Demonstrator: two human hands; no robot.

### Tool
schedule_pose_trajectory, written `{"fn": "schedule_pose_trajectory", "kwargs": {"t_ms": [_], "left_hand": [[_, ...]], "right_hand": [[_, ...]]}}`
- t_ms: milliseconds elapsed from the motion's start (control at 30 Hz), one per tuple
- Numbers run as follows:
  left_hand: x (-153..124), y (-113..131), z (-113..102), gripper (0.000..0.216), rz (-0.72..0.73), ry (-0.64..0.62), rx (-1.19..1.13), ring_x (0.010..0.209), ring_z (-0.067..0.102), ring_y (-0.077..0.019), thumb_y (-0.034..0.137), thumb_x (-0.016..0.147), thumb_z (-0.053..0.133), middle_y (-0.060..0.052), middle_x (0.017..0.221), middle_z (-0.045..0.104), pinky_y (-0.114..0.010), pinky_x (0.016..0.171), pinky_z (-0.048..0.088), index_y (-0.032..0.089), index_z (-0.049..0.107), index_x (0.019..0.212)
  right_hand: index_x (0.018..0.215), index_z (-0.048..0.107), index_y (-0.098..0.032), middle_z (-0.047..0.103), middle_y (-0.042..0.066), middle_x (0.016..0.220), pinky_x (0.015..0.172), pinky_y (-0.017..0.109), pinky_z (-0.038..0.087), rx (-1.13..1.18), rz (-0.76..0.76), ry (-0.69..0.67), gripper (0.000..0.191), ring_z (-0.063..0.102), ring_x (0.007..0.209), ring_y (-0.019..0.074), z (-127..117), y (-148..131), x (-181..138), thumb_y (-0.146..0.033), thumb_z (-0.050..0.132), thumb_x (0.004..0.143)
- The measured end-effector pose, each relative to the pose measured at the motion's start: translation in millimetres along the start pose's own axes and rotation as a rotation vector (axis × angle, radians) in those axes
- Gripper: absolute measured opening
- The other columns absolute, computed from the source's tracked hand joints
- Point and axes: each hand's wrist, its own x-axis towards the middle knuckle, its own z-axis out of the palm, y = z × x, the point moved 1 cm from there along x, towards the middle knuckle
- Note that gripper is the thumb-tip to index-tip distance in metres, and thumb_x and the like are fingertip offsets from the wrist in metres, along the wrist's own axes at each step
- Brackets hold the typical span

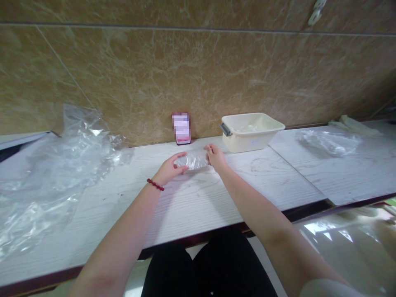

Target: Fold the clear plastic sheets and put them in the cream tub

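Note:
A small clear plastic bag (194, 160) lies on the pale wood-grain table (192, 202), held at both ends. My left hand (170, 168), with a red bead bracelet at the wrist, grips its left end. My right hand (215, 156) pinches its right end. What is inside the bag cannot be made out.
A cream plastic tub (251, 131) stands just right of my hands by the wall. A small pink-and-white card (181, 128) leans on the brown marble wall. A big heap of clear plastic film (52, 173) covers the left; another clear bag (329, 141) lies far right.

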Motion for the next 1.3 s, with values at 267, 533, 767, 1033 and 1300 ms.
{"fn": "schedule_pose_trajectory", "kwargs": {"t_ms": [267, 533, 767, 1033, 1300], "left_hand": [[2, 2, 6, 0.061, 0.093, 0.277, -0.035, 0.052, 0.055, -0.0056, 0.027, 0.063, 0.061, -0.007, 0.113, 0.050, -0.020, 0.050, 0.046, 0.023, 0.038, 0.119], [3, -3, 9, 0.064, 0.093, 0.303, -0.069, 0.052, 0.057, -0.0071, 0.029, 0.064, 0.061, -0.009, 0.113, 0.050, -0.019, 0.049, 0.046, 0.023, 0.033, 0.121], [3, -5, 12, 0.069, 0.087, 0.252, -0.087, 0.055, 0.057, -0.0100, 0.029, 0.062, 0.063, -0.006, 0.092, 0.058, -0.022, 0.052, 0.046, 0.021, 0.032, 0.123], [2, -4, 17, 0.070, 0.101, 0.278, -0.064, 0.059, 0.058, -0.0123, 0.028, 0.063, 0.062, -0.007, 0.091, 0.059, -0.025, 0.057, 0.046, 0.018, 0.029, 0.124], [4, -10, 24, 0.067, 0.146, 0.236, -0.069, 0.076, 0.057, -0.0150, 0.024, 0.060, 0.064, -0.010, 0.110, 0.051, -0.027, 0.068, 0.046, 0.020, 0.036, 0.120]], "right_hand": [[0.080, 0.047, -0.018, 0.057, 0.001, 0.080, 0.049, 0.016, 0.039, 0.707, 0.419, -0.488, 0.021, 0.057, 0.070, 0.0090, 11, -1, -9, -0.039, 0.050, 0.075], [0.075, 0.052, -0.014, 0.056, -0.001, 0.068, 0.060, 0.014, 0.042, 0.682, 0.292, -0.554, 0.013, 0.052, 0.061, 0.0038, 18, 4, -15, -0.012, 0.061, 0.066], [0.066, 0.048, -0.015, 0.053, -0.003, 0.059, 0.056, 0.017, 0.042, 0.645, 0.286, -0.444, 0.012, 0.050, 0.054, 0.0041, 21, 5, -14, -0.018, 0.060, 0.068], [0.072, 0.048, -0.016, 0.058, 0.001, 0.070, 0.063, 0.021, 0.046, 0.837, 0.403, -0.426, 0.005, 0.056, 0.065, 0.0089, 23, -5, -17, -0.019, 0.048, 0.076], [0.063, 0.049, -0.014, 0.052, -0.003, 0.059, 0.068, 0.022, 0.046, 0.796, 0.297, -0.203, 0.010, 0.049, 0.056, 0.0042, 25, 0, -14, -0.013, 0.058, 0.068]]}}
